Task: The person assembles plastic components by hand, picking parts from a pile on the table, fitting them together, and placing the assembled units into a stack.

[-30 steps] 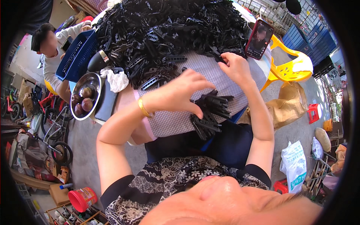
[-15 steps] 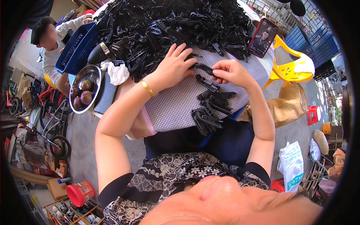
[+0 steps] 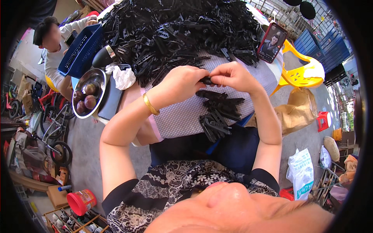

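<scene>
Close together over the cloth-covered table, my left hand (image 3: 185, 80) and my right hand (image 3: 234, 77) pinch one slim black plastic clip (image 3: 206, 80) between them. Their fingers hide most of it. Just below my hands, toward my lap, lies a small stack of similar black clips (image 3: 218, 116) on the spotted cloth (image 3: 175, 116). Beyond my hands spreads a large heap of loose black clips (image 3: 175, 35), tangled together across the far part of the table.
Left on the table are a metal bowl (image 3: 103, 83) of round dark fruit, crumpled tissue (image 3: 123, 77) and a blue basket (image 3: 79, 52). A phone (image 3: 272, 42) stands at the right edge beside a yellow chair (image 3: 311, 70). Another person (image 3: 54, 58) sits far left.
My left hand has left the edge of the heap and come in beside my right hand, its flat fingers now curled onto the clip. My right hand has shifted slightly left.
</scene>
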